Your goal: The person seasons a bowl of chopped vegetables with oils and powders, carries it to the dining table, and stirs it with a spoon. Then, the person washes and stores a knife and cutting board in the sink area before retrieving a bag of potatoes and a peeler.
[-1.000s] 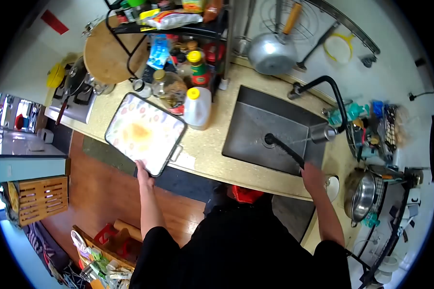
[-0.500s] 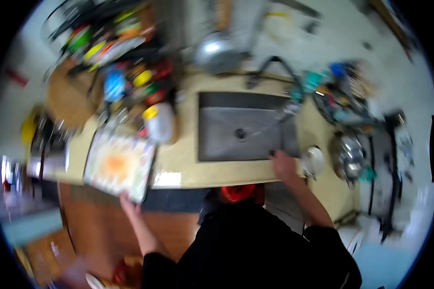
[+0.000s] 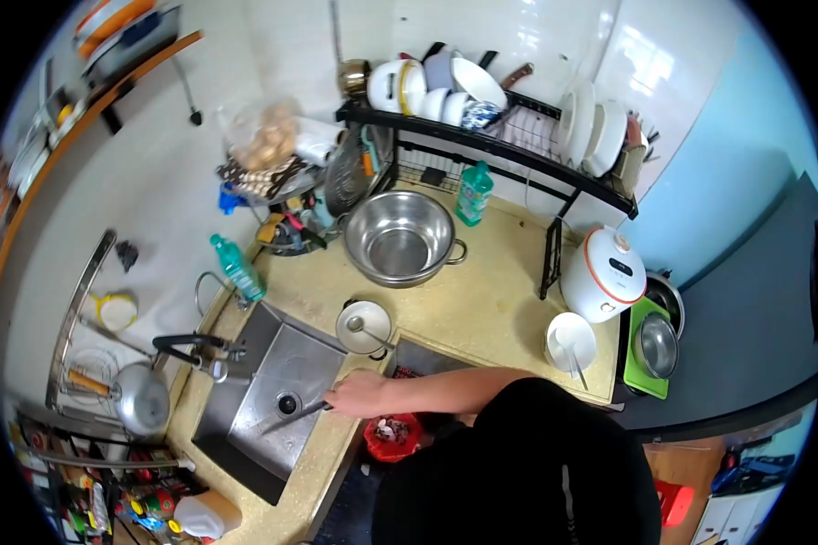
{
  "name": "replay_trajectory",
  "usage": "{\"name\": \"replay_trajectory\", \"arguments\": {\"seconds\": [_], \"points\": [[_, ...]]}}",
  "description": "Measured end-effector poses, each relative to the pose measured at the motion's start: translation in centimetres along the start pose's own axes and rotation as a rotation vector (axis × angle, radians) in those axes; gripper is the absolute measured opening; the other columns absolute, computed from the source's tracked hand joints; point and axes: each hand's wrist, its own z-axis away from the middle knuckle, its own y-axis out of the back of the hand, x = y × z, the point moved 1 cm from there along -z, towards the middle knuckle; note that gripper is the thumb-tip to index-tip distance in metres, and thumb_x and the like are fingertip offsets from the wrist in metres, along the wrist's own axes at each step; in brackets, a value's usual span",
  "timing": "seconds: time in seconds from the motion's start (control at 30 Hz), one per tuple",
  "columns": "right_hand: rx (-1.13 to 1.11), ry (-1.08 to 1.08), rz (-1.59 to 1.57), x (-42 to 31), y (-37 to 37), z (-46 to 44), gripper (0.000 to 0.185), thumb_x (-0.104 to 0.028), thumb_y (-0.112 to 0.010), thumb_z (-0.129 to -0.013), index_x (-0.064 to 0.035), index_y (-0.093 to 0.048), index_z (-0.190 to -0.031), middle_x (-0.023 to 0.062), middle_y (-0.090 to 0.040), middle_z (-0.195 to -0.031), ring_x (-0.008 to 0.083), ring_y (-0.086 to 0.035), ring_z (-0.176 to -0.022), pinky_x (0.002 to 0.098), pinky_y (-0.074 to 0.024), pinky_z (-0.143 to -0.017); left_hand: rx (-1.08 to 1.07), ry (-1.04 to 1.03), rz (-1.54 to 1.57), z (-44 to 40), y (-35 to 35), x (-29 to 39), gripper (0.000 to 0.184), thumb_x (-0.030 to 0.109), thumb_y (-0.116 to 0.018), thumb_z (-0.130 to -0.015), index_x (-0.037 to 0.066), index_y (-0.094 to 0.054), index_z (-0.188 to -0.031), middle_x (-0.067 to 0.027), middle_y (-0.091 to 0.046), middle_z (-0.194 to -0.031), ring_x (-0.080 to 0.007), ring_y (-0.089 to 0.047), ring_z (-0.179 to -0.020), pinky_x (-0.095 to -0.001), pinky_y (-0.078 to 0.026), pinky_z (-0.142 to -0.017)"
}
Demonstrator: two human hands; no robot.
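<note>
My right hand (image 3: 359,392) is closed around the dark handle of a knife (image 3: 295,418) at the sink's near edge. Its blade points down to the left, over the basin of the steel sink (image 3: 314,354), near the drain. A thin stream of water seems to run from the black tap (image 3: 218,363). Just beyond my hand, a white pot (image 3: 347,341) with a ladle (image 3: 357,324) in it stands on the counter. Below my forearm is a red-lined bin (image 3: 393,447) with scraps inside. My left hand is out of sight.
A large steel basin (image 3: 400,238) sits on the counter (image 3: 482,300) behind the pot. Green bottles (image 3: 473,193) stand near a black dish rack (image 3: 482,134). To the right are a rice cooker (image 3: 604,275) and a white bowl (image 3: 571,343) with utensils.
My view has swung to the right, toward the dish rack and rice cooker. My left hand and the patterned tray it touched have left the view. My right hand remains at the sink edge.
</note>
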Motion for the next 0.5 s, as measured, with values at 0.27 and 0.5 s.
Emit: {"name": "replay_trajectory", "arguments": {"seconds": [0.27,0.5], "points": [[0.523,0.149,0.059,8.2,16.9,16.1,0.033,-0.040,-0.067,-0.093,-0.0098,-0.060,-0.104,0.0081,-0.062,-0.073,0.0289,-0.065,-0.062,0.0407,-0.0496,-0.051,-0.168,-0.088,-0.041,7.0,-11.4,0.2,0.049,0.028,-0.058,-0.100,-0.001,-0.053,-0.139,-0.0247,-0.062,-0.131,-0.0336,-0.061,-0.120,-0.0450,-0.049,-0.103],[0.658,-0.223,0.850,9.1,43.6,30.6,0.027,-0.043,-0.062,-0.095,-0.0181,-0.062,-0.104,0.0015,-0.060,-0.079,0.0219,-0.066,-0.076,0.0386,-0.0510,-0.056,-0.260,-0.120,-0.058,10.6,-15.8,-0.5,0.048,0.026,-0.059,-0.100,-0.001,-0.054,-0.140,-0.0261,-0.062,-0.131,-0.0339,-0.061,-0.121,-0.0447,-0.048,-0.104]]}}
